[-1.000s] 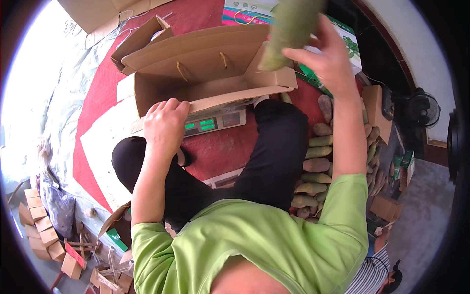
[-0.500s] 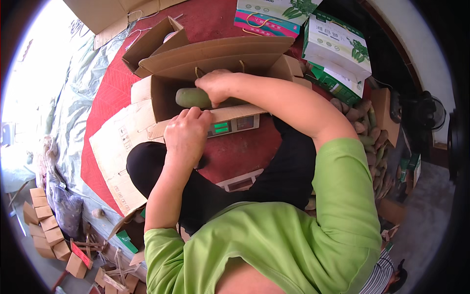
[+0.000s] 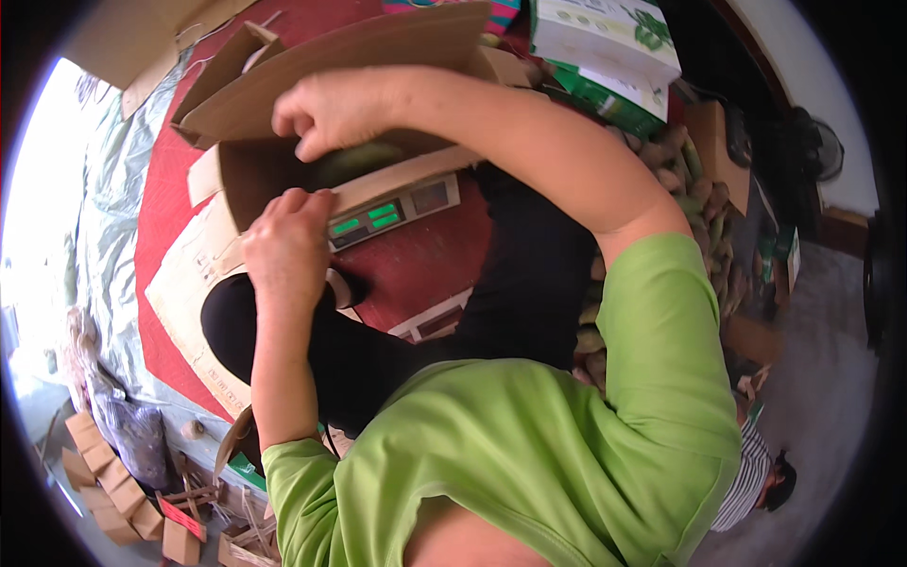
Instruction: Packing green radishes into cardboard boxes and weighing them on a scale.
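An open cardboard box stands in front of me, its far flap raised. My right hand is over the opening near that flap, fingers loosely curled and apart, with nothing seen in them. Below it inside the box lies a green radish, partly hidden by the hand and shadow. At the box's near left corner, my left hand has its fingers bent over the cardboard edge. A scale with a lit green display shows under the near wall.
A heap of soil-covered radishes lies to the right. White and green gift boxes are stacked at the far right. A smaller open carton stands at the far left. Small cardboard boxes lie lower left. A person in stripes is lower right.
My right hand has let go of the green radish, which now lies in the box, and has risen toward the far flap. The view has shifted, moving the scene left and upward.
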{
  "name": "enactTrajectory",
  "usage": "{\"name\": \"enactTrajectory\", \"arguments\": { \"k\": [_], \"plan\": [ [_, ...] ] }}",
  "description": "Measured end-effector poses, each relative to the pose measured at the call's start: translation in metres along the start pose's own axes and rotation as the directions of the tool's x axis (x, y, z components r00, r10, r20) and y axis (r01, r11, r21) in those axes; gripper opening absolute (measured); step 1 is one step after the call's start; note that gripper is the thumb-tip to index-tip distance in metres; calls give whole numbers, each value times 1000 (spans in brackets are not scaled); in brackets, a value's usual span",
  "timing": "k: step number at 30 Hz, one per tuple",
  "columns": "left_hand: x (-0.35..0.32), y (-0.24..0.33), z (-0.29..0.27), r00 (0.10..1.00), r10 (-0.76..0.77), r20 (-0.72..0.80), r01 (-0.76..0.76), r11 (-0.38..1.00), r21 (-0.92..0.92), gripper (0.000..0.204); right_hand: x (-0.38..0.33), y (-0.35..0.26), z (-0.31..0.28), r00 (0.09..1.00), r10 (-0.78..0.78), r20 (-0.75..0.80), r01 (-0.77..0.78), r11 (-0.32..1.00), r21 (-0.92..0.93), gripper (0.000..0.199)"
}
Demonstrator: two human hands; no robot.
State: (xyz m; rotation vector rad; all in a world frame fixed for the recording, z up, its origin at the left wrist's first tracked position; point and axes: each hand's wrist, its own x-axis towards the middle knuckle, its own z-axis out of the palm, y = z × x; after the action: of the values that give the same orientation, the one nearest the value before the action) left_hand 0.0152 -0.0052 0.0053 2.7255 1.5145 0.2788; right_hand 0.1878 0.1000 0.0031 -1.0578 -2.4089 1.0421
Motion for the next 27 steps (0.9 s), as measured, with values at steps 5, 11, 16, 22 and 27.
{"name": "enactTrajectory", "arguments": {
  "k": [5,11,16,22,27],
  "plan": [
    [1,5,-1,999,-48,1,48,999,8,13,-81,-26,-62,907,97,-410,-32,986,161,35],
    [1,6,1,996,-83,23,84,994,-73,16,-204,30,-56,659,456,-598,-90,837,540,28],
    [4,15,-3,993,-115,22,116,992,-51,15,-291,122,48,439,626,-645,-373,780,503,28],
    [6,12,-1,992,-121,36,122,992,-40,15,-389,181,242,115,942,-316,-780,282,559,32],
    [3,12,-1,991,-132,21,133,991,-25,14,-425,142,312,-396,877,-273,-868,-259,424,77]
  ]
}}
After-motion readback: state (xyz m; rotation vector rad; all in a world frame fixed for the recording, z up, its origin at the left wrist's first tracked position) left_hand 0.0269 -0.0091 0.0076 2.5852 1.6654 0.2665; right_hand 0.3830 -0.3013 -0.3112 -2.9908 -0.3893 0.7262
